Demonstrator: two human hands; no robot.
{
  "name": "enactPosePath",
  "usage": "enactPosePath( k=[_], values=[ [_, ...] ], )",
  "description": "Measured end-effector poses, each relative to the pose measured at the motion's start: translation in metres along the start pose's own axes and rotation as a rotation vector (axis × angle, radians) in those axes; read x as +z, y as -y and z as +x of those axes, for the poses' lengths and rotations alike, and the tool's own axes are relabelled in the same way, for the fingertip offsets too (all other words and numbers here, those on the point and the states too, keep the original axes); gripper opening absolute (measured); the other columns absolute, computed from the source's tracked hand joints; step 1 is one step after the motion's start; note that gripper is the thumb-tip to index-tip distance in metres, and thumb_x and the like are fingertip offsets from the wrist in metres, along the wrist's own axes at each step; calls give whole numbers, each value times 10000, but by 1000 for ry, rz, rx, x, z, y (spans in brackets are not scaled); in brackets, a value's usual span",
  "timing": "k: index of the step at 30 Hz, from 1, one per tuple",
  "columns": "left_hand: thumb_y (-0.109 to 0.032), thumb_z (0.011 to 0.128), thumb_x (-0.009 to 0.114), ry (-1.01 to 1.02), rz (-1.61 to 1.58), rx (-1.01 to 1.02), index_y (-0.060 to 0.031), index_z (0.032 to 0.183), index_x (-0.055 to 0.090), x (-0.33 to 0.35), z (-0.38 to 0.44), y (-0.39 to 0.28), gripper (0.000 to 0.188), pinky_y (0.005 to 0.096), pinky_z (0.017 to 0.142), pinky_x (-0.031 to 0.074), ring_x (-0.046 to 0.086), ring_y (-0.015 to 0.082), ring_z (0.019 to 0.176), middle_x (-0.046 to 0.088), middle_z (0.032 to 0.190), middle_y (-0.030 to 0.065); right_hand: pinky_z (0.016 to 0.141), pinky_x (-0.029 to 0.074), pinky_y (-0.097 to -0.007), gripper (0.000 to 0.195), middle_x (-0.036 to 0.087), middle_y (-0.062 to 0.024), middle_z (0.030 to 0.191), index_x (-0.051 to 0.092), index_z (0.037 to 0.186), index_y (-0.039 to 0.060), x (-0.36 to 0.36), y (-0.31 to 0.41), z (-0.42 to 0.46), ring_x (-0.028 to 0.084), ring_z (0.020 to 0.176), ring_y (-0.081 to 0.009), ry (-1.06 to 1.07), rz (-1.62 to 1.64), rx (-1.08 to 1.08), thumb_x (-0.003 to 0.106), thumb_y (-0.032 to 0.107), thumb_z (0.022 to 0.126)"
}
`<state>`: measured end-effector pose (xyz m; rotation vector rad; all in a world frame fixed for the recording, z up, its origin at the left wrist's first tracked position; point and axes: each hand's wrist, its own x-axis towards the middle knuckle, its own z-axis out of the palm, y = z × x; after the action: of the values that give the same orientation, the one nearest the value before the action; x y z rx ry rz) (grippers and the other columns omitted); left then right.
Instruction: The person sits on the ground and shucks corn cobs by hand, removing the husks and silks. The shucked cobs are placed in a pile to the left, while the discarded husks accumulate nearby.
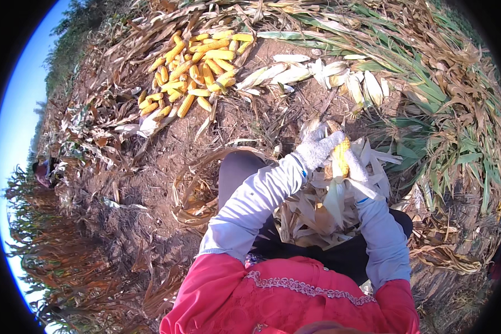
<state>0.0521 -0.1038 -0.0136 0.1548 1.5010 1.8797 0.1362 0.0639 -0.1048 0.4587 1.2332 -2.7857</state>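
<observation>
My left hand [318, 149], in a pale knit glove, reaches in from the left with its fingers at the upper end of a yellow corn cob [341, 156]. My right hand [356, 169], gloved alike, is closed around the cob's right side. Pale husk leaves [335, 200] hang from the cob's lower end. Below both hands, between my legs, lies a heap of stripped dry husks [313, 221]. The fingertips of my left hand are partly hidden behind the cob and husk.
A pile of husked yellow cobs [200, 69] lies at the upper left. Ears in pale husks [292, 74] lie in a row beyond my hands. Cut green and dry stalks [417, 83] curve around the right. Another person [43, 172] is at the far left edge.
</observation>
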Motion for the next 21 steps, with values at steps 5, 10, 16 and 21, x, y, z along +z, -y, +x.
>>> enactPosePath(
  k=[5, 10, 16, 21],
  values=[
    [-299, 980, 600, -105, -363, 129, -47, 1125, 630, -22, -31, 69, 293, 237, 734, 501, 597, 81, 811, 646, 945, -9, 952, 485, -366, 563, 488, -121, 1382, 348, 1460, 48, -20, -68, -5, 574, 1135, -246, 321, 181, 141, 517, 319, 996],
    [-425, 943, 606, -268, -284, 57, -10, 984, 693, -31, -47, 102, 426, 320, 729, 497, 632, 159, 780, 694, 869, 76, 1057, 396, -376, 604, 387, -105, 1481, 249, 1515, 73, -8, -91, -15, 479, 1254, -251, 639, 351, 146, 418, 368, 1015],
    [-538, 917, 555, -208, 24, -86, 15, 923, 692, -35, -66, 79, 570, 362, 701, 481, 626, 210, 742, 679, 804, 118, 1083, 367, -362, 554, 390, -106, 1480, 268, 1504, 57, 24, -90, -54, 457, 1277, -248, 507, 356, 23, 374, 316, 1026],
    [-459, 983, 513, -47, 44, 27, -17, 1010, 669, -54, -24, 146, 470, 293, 682, 462, 583, 149, 736, 655, 804, 59, 1105, 343, -351, 517, 393, -108, 1479, 285, 1495, 44, 48, -100, -83, 440, 1296, -245, 507, 357, -10, 337, 273, 1034]
  ],
)
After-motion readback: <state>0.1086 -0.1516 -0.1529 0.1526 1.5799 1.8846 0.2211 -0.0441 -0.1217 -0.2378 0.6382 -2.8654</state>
